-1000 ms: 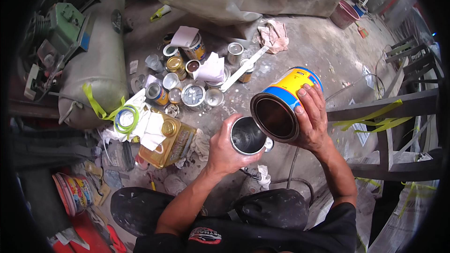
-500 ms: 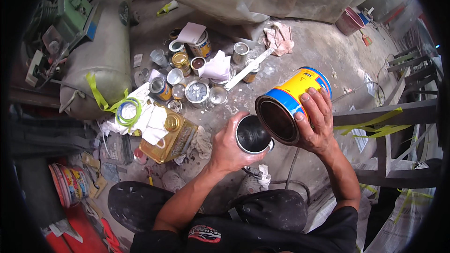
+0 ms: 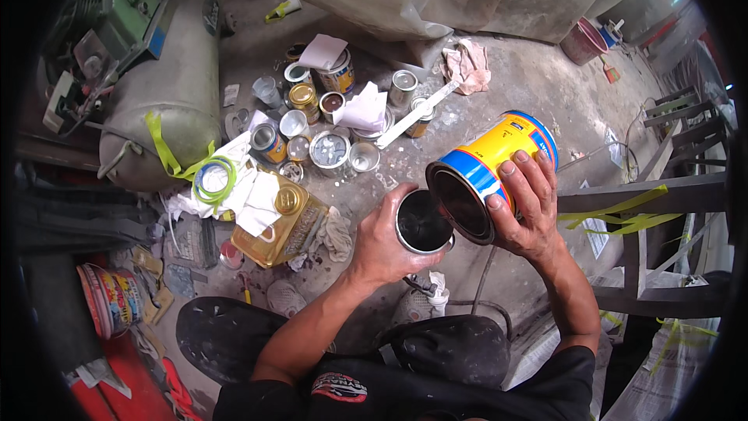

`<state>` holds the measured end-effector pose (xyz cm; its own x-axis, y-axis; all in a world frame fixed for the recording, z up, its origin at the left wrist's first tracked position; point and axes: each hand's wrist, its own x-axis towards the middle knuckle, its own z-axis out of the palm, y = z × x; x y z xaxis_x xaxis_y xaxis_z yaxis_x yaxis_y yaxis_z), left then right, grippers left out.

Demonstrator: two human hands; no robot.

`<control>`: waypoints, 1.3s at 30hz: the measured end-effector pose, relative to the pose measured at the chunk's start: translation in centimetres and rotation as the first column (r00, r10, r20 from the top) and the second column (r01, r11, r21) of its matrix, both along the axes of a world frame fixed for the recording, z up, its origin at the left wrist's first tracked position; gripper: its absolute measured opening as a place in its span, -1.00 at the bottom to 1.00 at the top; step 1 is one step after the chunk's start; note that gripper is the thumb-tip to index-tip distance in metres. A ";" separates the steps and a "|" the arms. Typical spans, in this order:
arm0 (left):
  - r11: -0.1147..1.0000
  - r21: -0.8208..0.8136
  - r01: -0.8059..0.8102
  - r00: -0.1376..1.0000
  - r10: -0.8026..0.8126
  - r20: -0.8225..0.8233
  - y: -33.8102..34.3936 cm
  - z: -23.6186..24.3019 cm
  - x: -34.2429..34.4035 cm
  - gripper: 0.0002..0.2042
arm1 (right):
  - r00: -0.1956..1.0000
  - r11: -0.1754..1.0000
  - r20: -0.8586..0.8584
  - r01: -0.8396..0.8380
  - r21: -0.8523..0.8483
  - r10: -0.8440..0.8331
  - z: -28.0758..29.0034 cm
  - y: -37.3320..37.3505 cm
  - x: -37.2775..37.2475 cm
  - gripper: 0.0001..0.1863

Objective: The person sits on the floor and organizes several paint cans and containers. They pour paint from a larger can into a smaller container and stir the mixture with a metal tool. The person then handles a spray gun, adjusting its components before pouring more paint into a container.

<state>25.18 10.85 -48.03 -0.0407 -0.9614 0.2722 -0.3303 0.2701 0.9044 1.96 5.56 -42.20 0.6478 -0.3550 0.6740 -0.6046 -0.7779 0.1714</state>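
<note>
My left hand (image 3: 377,242) is wrapped around a small metal can (image 3: 423,240), whose open mouth and dark inside face up toward me. In my right hand (image 3: 531,206) is a larger yellow and blue paint can (image 3: 499,144), tipped well over on its side. Its open rim leans down to the left, right beside the small can's mouth and slightly overlapping it in view. The inside of the large can looks dark brown. Whether any liquid runs between the two cans is hard to make out.
Beyond my hands, several paint tins and cups (image 3: 329,151) crowd the floor, with a white stick (image 3: 421,113) across them. A gold jerrycan (image 3: 292,222) and green tape roll (image 3: 213,180) lie left. An air compressor (image 3: 167,86) stands far left; metal frames (image 3: 662,296) stand right.
The view has shifted slightly. Both hands keep their hold, and the large can stays tipped beside the small one with hardly any difference.
</note>
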 end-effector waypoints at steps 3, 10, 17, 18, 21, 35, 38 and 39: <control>1.000 -0.004 0.000 1.000 0.000 -0.003 0.0 -0.1 0.0 -0.12 | 1.000 1.000 0.005 0.004 -0.006 -0.004 0.0 0.0 0.1 -0.19; 1.000 -0.012 0.006 1.000 -0.006 0.000 0.0 0.0 0.2 -0.13 | 0.999 0.999 -0.032 0.012 -0.037 -0.014 0.3 0.0 0.0 -0.16; 1.000 -0.008 0.007 1.000 -0.007 -0.005 -0.1 0.3 0.2 -0.13 | 0.998 0.998 -0.053 0.019 -0.063 -0.023 0.6 0.0 -0.1 -0.15; 1.000 -0.012 0.003 1.000 -0.003 0.000 -0.1 0.2 0.3 -0.13 | 0.998 0.997 -0.052 0.019 -0.069 -0.022 0.5 0.0 -0.1 -0.14; 1.000 -0.019 -0.002 1.000 0.003 0.007 -0.1 -0.1 0.3 -0.13 | 0.999 0.997 -0.026 0.016 -0.071 -0.018 0.5 -0.1 0.2 -0.13; 0.999 -0.034 -0.003 1.000 0.004 0.017 -0.1 -0.1 0.3 -0.14 | 0.996 0.993 -0.086 0.024 -0.114 -0.034 1.0 0.0 0.0 -0.09; 1.000 -0.022 -0.002 1.000 0.002 0.019 -0.1 -0.3 0.4 -0.14 | 0.995 0.992 -0.089 0.023 -0.122 -0.034 1.0 0.1 0.2 -0.09; 1.000 -0.019 -0.002 1.000 0.003 0.019 -0.1 -0.2 0.3 -0.14 | 0.995 0.992 -0.089 0.024 -0.125 -0.035 1.1 0.1 0.2 -0.09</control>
